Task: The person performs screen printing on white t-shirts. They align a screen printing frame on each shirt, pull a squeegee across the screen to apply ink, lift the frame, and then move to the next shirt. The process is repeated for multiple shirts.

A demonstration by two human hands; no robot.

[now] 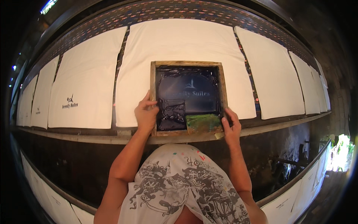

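Between my hands is a wooden-framed printing screen (188, 98), its mesh dark with a logo in the middle. The screen lies over the front part of a white cloth panel (179, 41). My left hand (146, 112) grips the left side of the frame, thumb and fingers closed on the wood. On the right side my right hand (232, 125) holds the frame near its lower corner. Black wrinkled tape or film covers the mesh's lower left, and a green patch (203, 122) sits at its lower right.
More white cloth panels lie in a row along the long table. The panel to the left (85, 82) bears a dark printed logo; the panel to the right (266, 74) is plain. A table edge (261, 128) runs before me. Another row of white cloths (298, 198) lies behind.
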